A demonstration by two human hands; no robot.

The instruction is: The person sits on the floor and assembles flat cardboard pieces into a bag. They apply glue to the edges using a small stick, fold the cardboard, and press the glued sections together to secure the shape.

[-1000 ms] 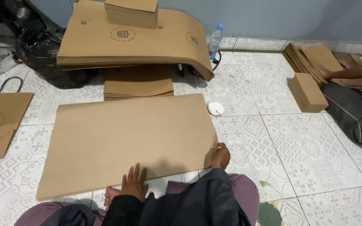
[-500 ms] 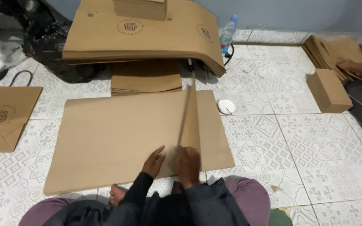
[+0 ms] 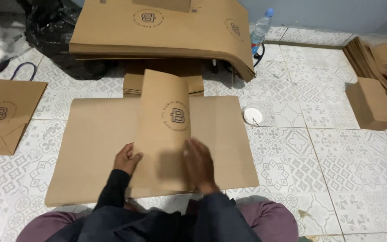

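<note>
Two hands work a large brown cardboard sheet (image 3: 99, 148) lying flat on the patterned tile floor (image 3: 337, 170) at the middle of the view: the left hand (image 3: 127, 159) grips the left edge of the raised printed flap (image 3: 166, 121), fingers curled under it, while the right hand (image 3: 199, 165), blurred, lies open and flat on the flap's lower part. At 12 o'clock lies a stack of flat cardboard (image 3: 157, 31), at 1 o'clock a plastic water bottle (image 3: 261, 28), at 3 o'clock a small white lid (image 3: 251, 115), and at 9 o'clock a brown paper bag (image 3: 5, 114).

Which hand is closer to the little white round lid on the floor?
Right. The right hand rests on the folded brown paper flap, below-left of the white lid. The left hand grips the flap's far edge, farther away.
</note>
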